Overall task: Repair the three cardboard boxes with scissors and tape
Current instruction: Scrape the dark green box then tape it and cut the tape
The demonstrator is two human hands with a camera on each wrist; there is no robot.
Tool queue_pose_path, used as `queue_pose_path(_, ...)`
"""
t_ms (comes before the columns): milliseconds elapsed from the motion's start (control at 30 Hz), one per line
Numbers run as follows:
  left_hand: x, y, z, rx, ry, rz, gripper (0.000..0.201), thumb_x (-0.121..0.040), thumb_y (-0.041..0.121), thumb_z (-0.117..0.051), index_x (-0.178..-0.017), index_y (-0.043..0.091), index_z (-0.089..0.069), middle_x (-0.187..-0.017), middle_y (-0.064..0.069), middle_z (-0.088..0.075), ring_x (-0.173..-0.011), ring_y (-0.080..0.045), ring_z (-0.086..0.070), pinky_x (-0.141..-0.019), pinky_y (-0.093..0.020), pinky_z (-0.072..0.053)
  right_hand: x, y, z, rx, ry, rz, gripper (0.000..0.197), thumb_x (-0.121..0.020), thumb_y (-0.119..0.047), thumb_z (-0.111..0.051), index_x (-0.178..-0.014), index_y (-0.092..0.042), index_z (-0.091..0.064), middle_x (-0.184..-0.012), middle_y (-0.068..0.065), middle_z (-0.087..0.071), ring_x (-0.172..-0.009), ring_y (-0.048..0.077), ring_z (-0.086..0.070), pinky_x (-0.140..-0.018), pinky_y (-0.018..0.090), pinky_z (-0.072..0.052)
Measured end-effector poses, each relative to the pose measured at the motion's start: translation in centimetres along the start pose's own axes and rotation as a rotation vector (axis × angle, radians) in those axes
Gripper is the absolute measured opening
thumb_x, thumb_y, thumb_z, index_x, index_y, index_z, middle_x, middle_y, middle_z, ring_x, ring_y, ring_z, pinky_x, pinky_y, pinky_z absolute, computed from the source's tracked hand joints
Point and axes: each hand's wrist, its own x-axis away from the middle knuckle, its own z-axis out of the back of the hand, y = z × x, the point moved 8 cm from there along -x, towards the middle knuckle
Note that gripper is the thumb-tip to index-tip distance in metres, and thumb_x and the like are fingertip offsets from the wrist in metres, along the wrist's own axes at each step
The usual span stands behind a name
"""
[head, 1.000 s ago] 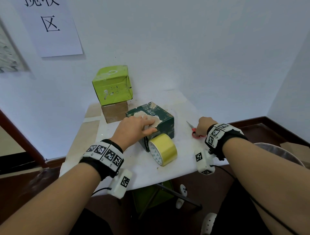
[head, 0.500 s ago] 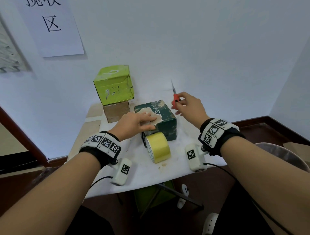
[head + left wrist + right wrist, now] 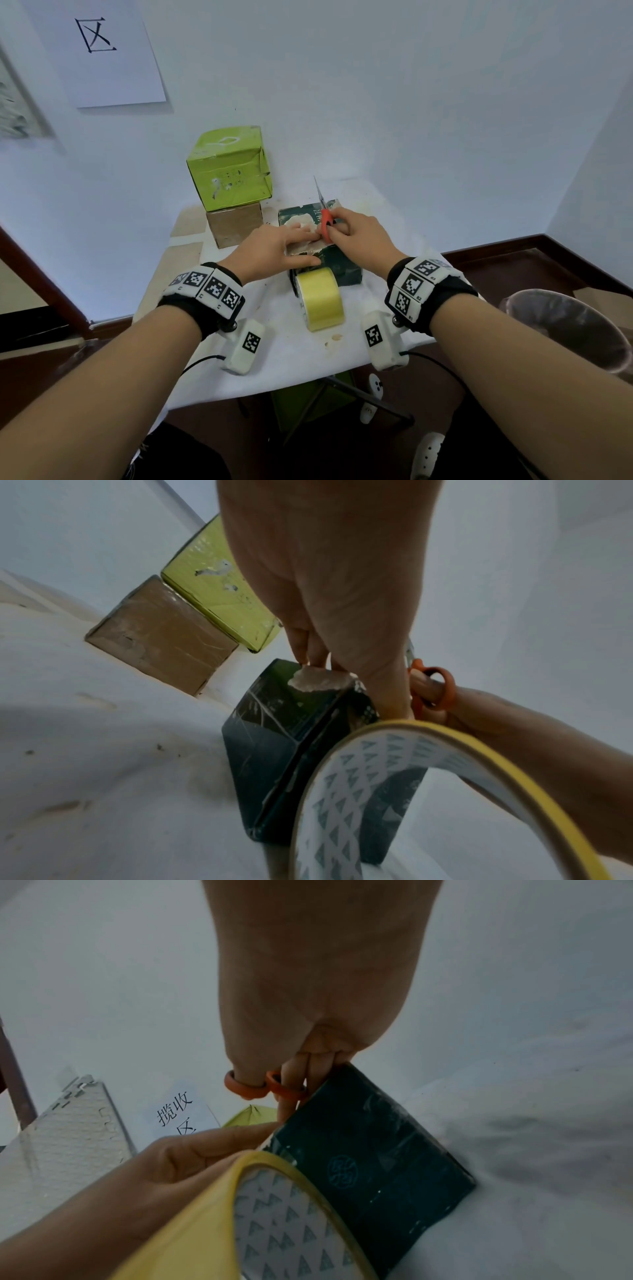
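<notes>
Left hand (image 3: 270, 248) flat on top of dark green box (image 3: 344, 270) at table (image 3: 281, 356) centre, fingers straight, pressing torn pale patch (image 3: 320, 681). Right hand (image 3: 359, 236) over same box, fingers curled through red handles of scissors (image 3: 324, 219), blades pointing up and away. Yellow tape roll (image 3: 320, 298) on edge against box's near side; lime green box (image 3: 229, 168) stacked on brown box (image 3: 234, 222) behind, left.
</notes>
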Motion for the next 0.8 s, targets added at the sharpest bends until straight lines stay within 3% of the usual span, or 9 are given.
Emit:
queue_pose_path(100, 0.0, 1.1, 0.1, -0.067, 0.026, -0.022, 0.053, -0.083, 0.061, -0.052, -0.124, 0.029, -0.064, -0.070, 0.011, -0.047, -0.063, -0.019, -0.053, -0.063, -0.041, -0.050, 0.1, 0.2, -0.1, 0.006, 0.005, -0.019, 0.029, -0.094, -0.035, -0.051, -0.119, -0.024, -0.060, -0.090, -0.008, -0.066, -0.085, 0.011, -0.058, -0.072, 0.024, -0.041)
queue_pose_path(300, -0.2, 1.8, 0.5, -0.125, 0.048, 0.021, 0.038, -0.088, 0.047, -0.061, -0.123, 0.032, -0.063, -0.063, 0.011, -0.041, -0.059, -0.013, -0.044, -0.058, -0.028, -0.033, 0.2, 0.0, 0.0, 0.018, 0.019, -0.035, 0.027, -0.094, -0.036, -0.052, -0.115, -0.023, -0.061, -0.098, -0.003, -0.069, -0.090, 0.015, -0.060, -0.078, 0.029, -0.045)
queue_pose_path(400, 0.0, 1.8, 0.6, -0.069, 0.055, 0.021, 0.034, -0.088, 0.044, -0.063, -0.121, 0.034, -0.064, -0.060, 0.012, -0.038, -0.056, -0.009, -0.041, -0.057, -0.029, -0.034, 0.3, -0.2, 0.1, 0.031, 0.029, -0.037, 0.028, -0.094, -0.036, -0.052, -0.116, -0.023, -0.061, -0.095, -0.005, -0.067, -0.087, 0.014, -0.057, -0.077, 0.028, -0.044)
queue_pose_path(467, 0.1, 1.3, 0.8, 0.002, 0.065, 0.041, 0.033, -0.087, 0.042, -0.066, -0.118, 0.033, -0.067, -0.060, 0.012, -0.041, -0.054, -0.005, -0.042, -0.059, -0.028, -0.038, 0.5, -0.4, 0.1, 0.041, 0.036, -0.039, 0.029, -0.094, -0.037, -0.052, -0.118, -0.023, -0.060, -0.092, -0.007, -0.065, -0.087, 0.012, -0.056, -0.076, 0.027, -0.042)
queue_pose_path(567, 0.1, 1.3, 1.0, 0.127, 0.004, 0.051, 0.033, -0.087, 0.035, -0.067, -0.119, 0.029, -0.067, -0.064, 0.008, -0.047, -0.062, 0.001, -0.052, -0.059, -0.016, -0.033, 0.6, -0.5, -0.2, 0.069, 0.031, -0.039, 0.030, -0.094, -0.037, -0.051, -0.121, -0.024, -0.058, -0.097, -0.006, -0.068, -0.084, 0.010, -0.053, -0.074, 0.024, -0.039)
queue_pose_path(600, 0.1, 1.2, 0.8, 0.170, -0.037, 0.060, 0.032, -0.088, 0.033, -0.067, -0.120, 0.027, -0.067, -0.070, 0.006, -0.054, -0.072, 0.005, -0.056, -0.061, -0.011, -0.034, 0.7, -0.6, -0.2, 0.079, 0.025, -0.039, 0.031, -0.095, -0.037, -0.051, -0.121, -0.024, -0.058, -0.097, -0.006, -0.067, -0.084, 0.010, -0.053, -0.073, 0.024, -0.038)
queue_pose_path(667, 0.2, 0.3, 0.7, 0.281, -0.054, 0.122, 0.029, -0.089, 0.035, -0.065, -0.117, 0.029, -0.068, -0.101, 0.002, -0.068, -0.093, 0.007, -0.059, -0.075, -0.003, -0.035, 0.7, -0.7, -0.2, 0.107, 0.009, -0.041, 0.030, -0.095, -0.038, -0.050, -0.120, -0.023, -0.058, -0.091, -0.007, -0.063, -0.085, 0.013, -0.055, -0.073, 0.025, -0.039)
queue_pose_path(733, 0.9, -1.6, 1.6, 0.393, 0.076, 0.271, 0.028, -0.090, 0.043, -0.061, -0.112, 0.030, -0.071, -0.121, 0.013, -0.065, -0.107, 0.004, -0.058, -0.091, -0.012, -0.039, 0.6, -0.8, -0.3, 0.127, -0.013, -0.044, 0.029, -0.096, -0.038, -0.049, -0.118, -0.022, -0.058, -0.092, -0.005, -0.064, -0.088, 0.017, -0.059, -0.075, 0.028, -0.043)
queue_pose_path(800, 2.6, -3.7, 2.8, 0.534, 0.261, 0.444, 0.028, -0.092, 0.045, -0.057, -0.100, 0.024, -0.074, -0.107, 0.010, -0.071, -0.096, -0.005, -0.065, -0.086, -0.023, -0.048, 0.6, -0.8, -0.4, 0.150, -0.024, -0.042, 0.029, -0.096, -0.037, -0.049, -0.118, -0.021, -0.059, -0.095, -0.003, -0.065, -0.087, 0.017, -0.058, -0.077, 0.028, -0.044)
